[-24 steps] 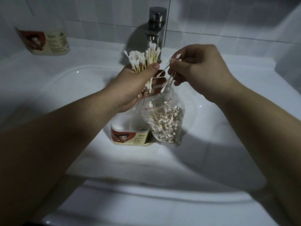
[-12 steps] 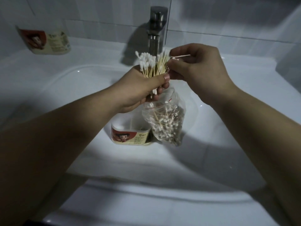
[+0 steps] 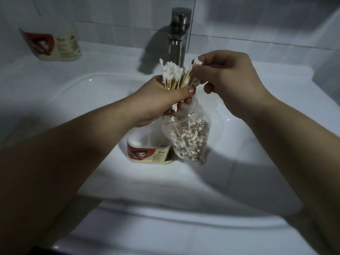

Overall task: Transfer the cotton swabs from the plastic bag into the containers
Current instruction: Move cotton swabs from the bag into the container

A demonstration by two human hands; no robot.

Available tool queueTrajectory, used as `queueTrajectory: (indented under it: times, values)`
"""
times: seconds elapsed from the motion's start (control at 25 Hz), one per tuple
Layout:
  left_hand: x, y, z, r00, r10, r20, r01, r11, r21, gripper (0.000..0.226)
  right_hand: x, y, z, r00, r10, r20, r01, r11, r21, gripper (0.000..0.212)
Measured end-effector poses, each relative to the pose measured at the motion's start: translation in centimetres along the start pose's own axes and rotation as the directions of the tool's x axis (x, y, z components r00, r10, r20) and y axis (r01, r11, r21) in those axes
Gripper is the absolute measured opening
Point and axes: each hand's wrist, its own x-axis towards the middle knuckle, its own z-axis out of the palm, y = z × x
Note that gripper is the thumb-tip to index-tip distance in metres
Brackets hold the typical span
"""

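Left hand [image 3: 161, 100] between faucet [image 3: 179, 34] and container [image 3: 147, 153]

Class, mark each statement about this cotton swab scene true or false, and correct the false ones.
1. The left hand grips a bundle of cotton swabs. True.
2. The plastic bag is empty. False: many swabs lie inside it.
3. The right hand lies flat on the sink. False: it pinches a few loose swabs beside the bundle.
4. An open container stands in the basin beside the bag. True.
5. Both containers stand in the basin. False: the second container sits on the ledge by the wall.
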Motion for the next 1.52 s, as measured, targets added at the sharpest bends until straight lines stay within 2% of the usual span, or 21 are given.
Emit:
queueTrajectory:
  times: [0.24,0.36,0.48,0.6,0.8,0.88,0.96,1.0,1.04,1.16,1.2,1.32,1.36,1.44,1.52]
  values:
    - [-0.1,-0.2,-0.1,1.000,-0.006,0.002,0.006,0.998,0.059,0.005,0.4,-0.3,-0.6,0.998,0.028,-0.059,-0.024,0.997,0.074,0.005]
    - [0.0,-0.5,-0.2,1.000,0.003,-0.011,-0.002,0.995,0.097,0.001,0.2,-0.1,-0.3,0.999,0.047,0.007,-0.047,0.998,-0.029,0.004]
    - [0.0,-0.5,0.0,1.000,-0.001,-0.025,0.003,0.997,0.072,0.004,-0.1,0.4,0.2,0.999,0.041,0.023,-0.038,0.991,-0.126,0.013]
    - [0.1,-0.5,0.2,0.999,-0.021,-0.026,0.020,0.999,-0.046,0.008,-0.3,0.5,0.4,0.995,-0.059,0.076,0.075,0.971,-0.225,0.034]
    - [0.1,-0.2,0.0,0.999,-0.032,-0.040,0.025,0.985,-0.170,0.006,-0.7,0.3,0.4,0.922,-0.076,0.378,0.233,0.891,-0.389,0.062]
    - [0.2,-0.2,0.1,0.999,-0.041,-0.033,0.032,0.971,-0.239,0.007,-0.9,0.5,0.5,0.888,-0.038,0.459,0.277,0.840,-0.466,0.090]
    - [0.3,-0.1,0.2,0.999,-0.045,-0.004,0.041,0.943,-0.332,0.011,-0.8,1.0,1.3,0.880,-0.039,0.474,0.337,0.755,-0.563,0.122]
    - [0.3,-0.1,0.2,0.999,-0.050,0.011,0.051,0.927,-0.371,0.014,-0.8,1.2,1.7,0.881,-0.069,0.468,0.371,0.714,-0.594,0.127]
    - [0.3,-0.1,0.2,0.998,-0.059,0.030,0.066,0.917,-0.393,0.016,-0.8,1.4,1.9,0.884,-0.109,0.455,0.397,0.690,-0.605,0.121]
    - [0.4,-0.1,-0.1,0.992,-0.075,0.103,0.109,0.919,-0.378,0.015,-1.0,0.7,1.7,0.888,-0.209,0.410,0.438,0.655,-0.615,0.077]
    - [0.3,-0.1,-0.3,0.991,-0.076,0.110,0.112,0.922,-0.370,0.014,-1.0,0.5,1.4,0.888,-0.212,0.409,0.437,0.668,-0.602,0.080]
    - [0.3,-0.2,-0.1,0.996,-0.046,0.071,0.068,0.937,-0.342,0.017,-1.1,0.5,1.2,0.877,-0.164,0.451,0.402,0.764,-0.504,0.128]
    - [0.4,-0.2,0.0,0.998,-0.035,0.061,0.053,0.942,-0.330,0.022,-1.1,0.7,1.2,0.876,-0.164,0.453,0.399,0.774,-0.492,0.135]
    - [0.4,-0.4,-0.1,0.998,-0.032,0.056,0.048,0.951,-0.305,0.028,-1.2,0.7,1.5,0.881,-0.177,0.439,0.406,0.759,-0.509,0.131]
    - [0.6,-0.5,-0.2,0.997,-0.051,0.059,0.065,0.961,-0.270,0.029,-1.2,0.5,1.5,0.888,-0.197,0.415,0.423,0.703,-0.572,0.117]
